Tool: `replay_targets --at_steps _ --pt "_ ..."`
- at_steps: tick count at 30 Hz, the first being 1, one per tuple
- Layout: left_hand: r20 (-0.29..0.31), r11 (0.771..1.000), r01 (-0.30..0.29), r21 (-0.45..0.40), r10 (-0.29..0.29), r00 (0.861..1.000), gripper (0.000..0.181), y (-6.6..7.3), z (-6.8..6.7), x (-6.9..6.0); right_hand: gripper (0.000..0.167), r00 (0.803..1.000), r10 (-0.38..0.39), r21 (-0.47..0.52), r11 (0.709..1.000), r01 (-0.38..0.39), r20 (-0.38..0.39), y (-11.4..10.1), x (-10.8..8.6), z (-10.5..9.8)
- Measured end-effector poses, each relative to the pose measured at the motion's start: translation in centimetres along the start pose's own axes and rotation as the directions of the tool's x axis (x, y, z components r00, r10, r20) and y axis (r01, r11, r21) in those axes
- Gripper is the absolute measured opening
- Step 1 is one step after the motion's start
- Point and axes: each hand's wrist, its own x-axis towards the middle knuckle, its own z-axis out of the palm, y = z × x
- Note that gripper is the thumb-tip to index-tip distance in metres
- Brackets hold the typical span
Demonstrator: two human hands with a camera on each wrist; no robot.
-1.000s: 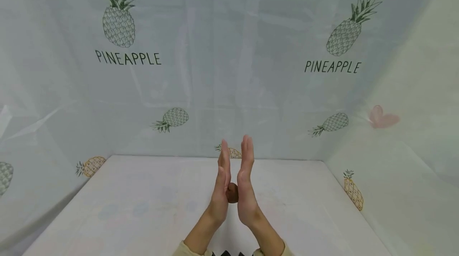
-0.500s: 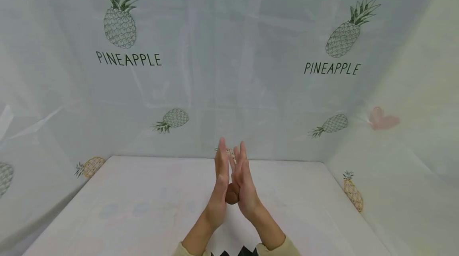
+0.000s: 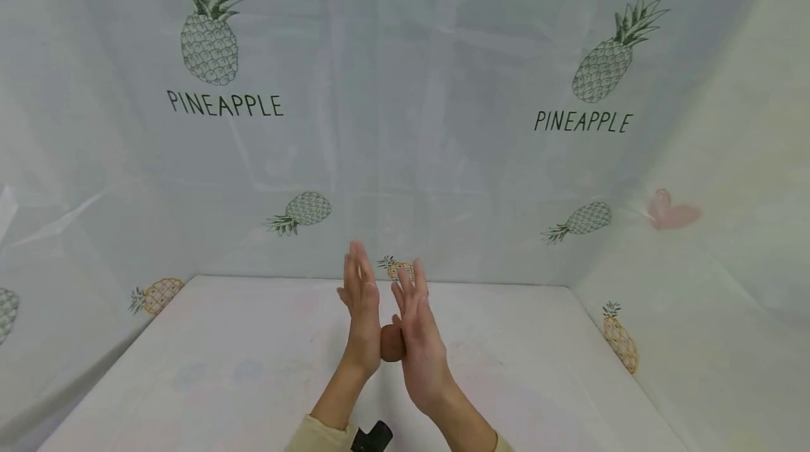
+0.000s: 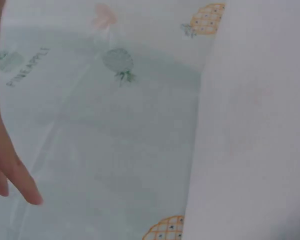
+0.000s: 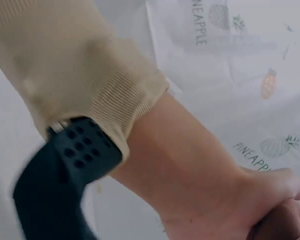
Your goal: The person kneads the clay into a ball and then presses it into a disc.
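Note:
In the head view a small brown ball (image 3: 392,344) sits between the two palms, above the white table. My left hand (image 3: 363,318) touches it from the left, fingers straight and pointing up and away. From the right, my right hand (image 3: 424,353) rests its palm against the ball, its fingers extended and somewhat spread. The right wrist view shows part of the ball (image 5: 282,223) against a palm, at the lower right. Fingers of a hand (image 4: 10,165) enter the left wrist view at its left edge; which hand, I cannot tell.
A white table surface (image 3: 253,339) lies below the hands. Pale sheeting (image 3: 405,121) printed with pineapples hangs behind it and at both sides. A dark device (image 3: 373,436) is by the left sleeve (image 3: 321,436), also seen in the right wrist view (image 5: 55,185).
Both hands and the ball have shifted left. The right hand has turned so more of its palm shows, and the fingers of both hands are more spread than a second ago.

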Motion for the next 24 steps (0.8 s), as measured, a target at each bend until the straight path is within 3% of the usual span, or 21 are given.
replay_targets --at_steps 3,6,11,15,19,24 --pt "0.06 1.0 0.028 0.002 -0.028 0.998 0.063 0.1 1.1 -0.7 0.061 0.991 -0.119 -0.011 0.993 0.119 -0.059 -0.2 0.0 -0.4" --pt "0.163 0.996 0.079 -0.052 -0.069 0.984 0.061 0.5 1.9 -1.4 0.06 0.975 -0.207 -0.057 0.978 0.203 -0.083 -0.4 0.1 -1.0" --pt "0.291 0.963 0.181 -0.2 -0.118 0.949 0.056 1.8 2.1 -2.2 0.06 0.959 -0.269 -0.137 0.957 0.255 -0.088 0.1 0.8 -2.2" --pt "0.333 0.946 0.18 -0.269 -0.084 0.939 0.055 3.0 1.7 -2.8 0.061 0.949 -0.29 -0.174 0.948 0.268 -0.12 1.0 1.4 -3.1" --pt "0.318 0.954 0.157 -0.256 -0.07 0.946 0.056 3.6 1.5 -3.4 0.06 0.96 -0.225 -0.182 0.964 0.195 -0.165 2.2 1.5 -3.4" --pt "0.243 0.975 0.145 -0.17 -0.102 0.965 0.059 3.3 1.2 -3.5 0.06 0.989 0.024 -0.064 0.997 -0.034 -0.143 3.1 0.7 -2.6"
